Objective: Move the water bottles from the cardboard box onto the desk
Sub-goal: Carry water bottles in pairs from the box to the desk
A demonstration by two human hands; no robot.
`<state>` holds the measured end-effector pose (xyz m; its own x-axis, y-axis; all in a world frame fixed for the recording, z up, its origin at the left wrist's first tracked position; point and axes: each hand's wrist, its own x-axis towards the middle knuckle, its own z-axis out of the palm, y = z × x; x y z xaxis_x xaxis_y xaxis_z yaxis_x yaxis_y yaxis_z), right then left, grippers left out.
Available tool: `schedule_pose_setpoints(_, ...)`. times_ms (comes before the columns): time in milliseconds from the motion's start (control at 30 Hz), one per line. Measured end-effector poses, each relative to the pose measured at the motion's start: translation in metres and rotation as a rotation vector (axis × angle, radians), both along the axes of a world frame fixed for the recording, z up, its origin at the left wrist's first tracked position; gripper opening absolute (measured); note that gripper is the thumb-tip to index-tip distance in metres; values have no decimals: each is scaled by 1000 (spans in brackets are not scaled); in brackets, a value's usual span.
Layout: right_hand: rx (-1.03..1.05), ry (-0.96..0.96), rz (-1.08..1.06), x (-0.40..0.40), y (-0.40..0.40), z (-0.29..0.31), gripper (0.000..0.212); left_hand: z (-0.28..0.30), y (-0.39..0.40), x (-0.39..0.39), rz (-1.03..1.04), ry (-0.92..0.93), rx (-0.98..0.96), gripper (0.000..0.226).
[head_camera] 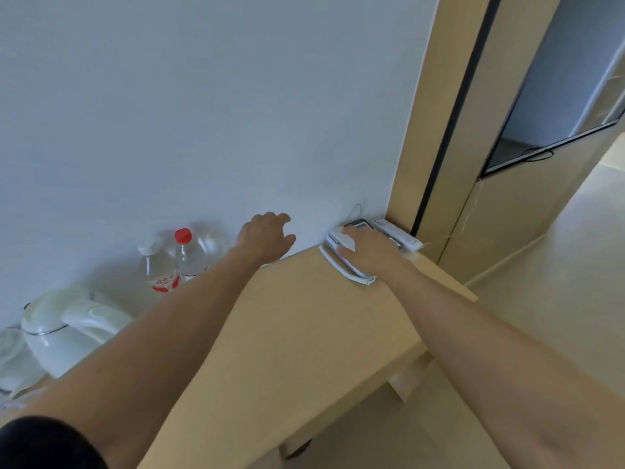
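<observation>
At the near left of the bench (304,319) stands a white kettle (64,328). Farther, two water bottles (176,262) stand by the wall. The left hand (265,236) hovers with fingers relaxed; the right hand (367,250) lies on a telephone (341,262), so a careless sweep may knock the bottles over.

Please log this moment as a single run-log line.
left hand: open, raised by wall | right hand: resting on phone | water bottles: two upright on desk | cardboard box: out of view
</observation>
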<state>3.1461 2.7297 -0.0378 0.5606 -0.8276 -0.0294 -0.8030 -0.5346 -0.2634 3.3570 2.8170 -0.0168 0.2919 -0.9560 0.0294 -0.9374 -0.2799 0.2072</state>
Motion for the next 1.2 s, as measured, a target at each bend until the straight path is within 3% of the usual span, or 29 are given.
schedule_pose_setpoints(533,27,121,-433,-354,86,-17,60,-44,-1,-341,-400,31,115,60)
schedule_pose_setpoints(800,43,148,-796,-542,162,-6,62,-41,-4,-531,-676,32,108,65)
schedule_pose_setpoints(1200,159,101,-1129,-674,201,-37,65,-72,-36,-694,-931,-30,178,68)
